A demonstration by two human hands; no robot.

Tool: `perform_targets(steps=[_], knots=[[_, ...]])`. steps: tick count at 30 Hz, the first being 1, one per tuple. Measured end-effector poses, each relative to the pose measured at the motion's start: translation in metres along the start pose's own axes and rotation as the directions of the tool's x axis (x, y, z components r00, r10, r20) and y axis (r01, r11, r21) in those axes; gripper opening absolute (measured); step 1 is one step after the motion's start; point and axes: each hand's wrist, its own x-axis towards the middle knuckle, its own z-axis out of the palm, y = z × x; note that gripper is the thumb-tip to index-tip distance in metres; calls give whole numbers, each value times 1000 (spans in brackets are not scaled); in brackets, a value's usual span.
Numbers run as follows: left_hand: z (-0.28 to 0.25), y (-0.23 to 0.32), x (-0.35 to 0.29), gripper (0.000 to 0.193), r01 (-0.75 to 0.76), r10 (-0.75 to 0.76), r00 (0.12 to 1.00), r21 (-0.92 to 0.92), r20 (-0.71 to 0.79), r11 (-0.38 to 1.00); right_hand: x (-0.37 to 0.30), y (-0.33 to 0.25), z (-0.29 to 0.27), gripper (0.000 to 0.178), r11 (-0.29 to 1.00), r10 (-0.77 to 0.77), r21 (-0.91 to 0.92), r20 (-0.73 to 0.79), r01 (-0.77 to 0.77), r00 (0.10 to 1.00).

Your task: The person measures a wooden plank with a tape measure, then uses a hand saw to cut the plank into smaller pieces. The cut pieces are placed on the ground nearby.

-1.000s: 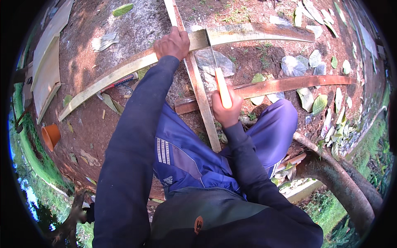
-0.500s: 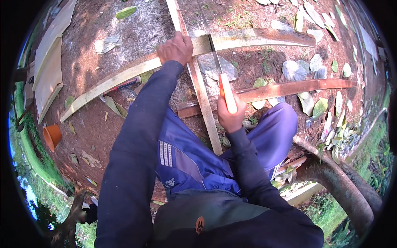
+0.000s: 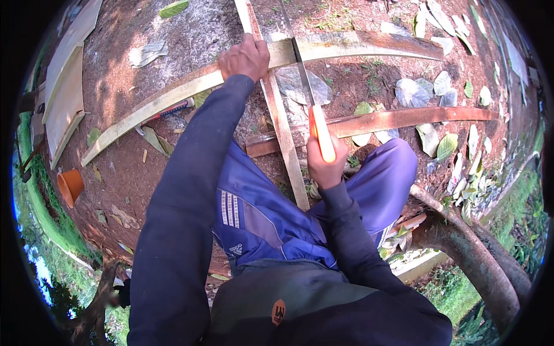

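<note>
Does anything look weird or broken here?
Nothing really stands out. The long pale board under the saw looks bent, but that's probably the wide camera lens; the reddish board nearby looks curved too.

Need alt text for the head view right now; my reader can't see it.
The person's right hand holds an orange-handled saw, its blade across a long pale plank; the left hand rests on the plank, left of the blade. Nearer the body, a narrow wooden strip crosses over a reddish board on leaf-strewn ground.

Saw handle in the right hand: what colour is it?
The saw handle is orange with a pale strip; head view shows it best.
</note>
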Motion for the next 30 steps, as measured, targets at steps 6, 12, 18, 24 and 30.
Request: perform_targets(steps=[6,12,18,24,30], knots=[[10,-8,-4,47,-33,34,999,76,-14,997,79,-19,35,16,991,3,137,-19,-1,1000],[11,-16,3,42,-6,6,997,10,-76,1000,-100,-28,-59,5,991,77,-110,36,-73,996],[10,-2,6,43,-23,26,998,48,-66,999,97,-20,42,14,995,-71,72,-37,74,997],[3,-16,4,49,-5,4,1000,57,14,998,-26,-20,-17,3,998,21,51,42,-23,999],[5,-7,1,47,-11,8,999,51,48,999,-54,-29,-37,6,994,107,4,30,-107,994]])
